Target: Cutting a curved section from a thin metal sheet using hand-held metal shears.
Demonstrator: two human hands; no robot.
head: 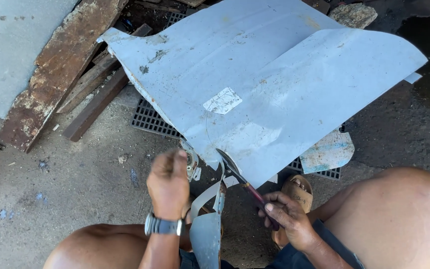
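- Left hand (167, 182): I see it from the back, fist closed, clamped on the cut edge of the sheet (255, 84); wrist straight, forearm rising from the bottom of the view, a watch (162, 226) on the wrist.
- Right hand (287, 216): fingers curled shut round the red handles of the snips (242, 182), palm turned inward, the hand low between the knees.
- Snips: dark blades point up and to the left, their tips at the sheet's near edge, just right of the left hand.
- Sheet: large, pale grey metal, slightly bowed, lying on the ground in front of me over a black grate (150, 119); a white label (222, 101) sits near its middle.
- Strip (207, 229): a curled offcut of the same metal hangs from the near edge down between both hands.
- Knees: bare, one each side at the bottom of the view; a sandal (299, 192) shows just beyond the right hand.
- Planks (63, 65): rusty and weathered, leaning at upper left, beside another grey panel (11, 45).
- Ground (75, 199): rough concrete, dusty.
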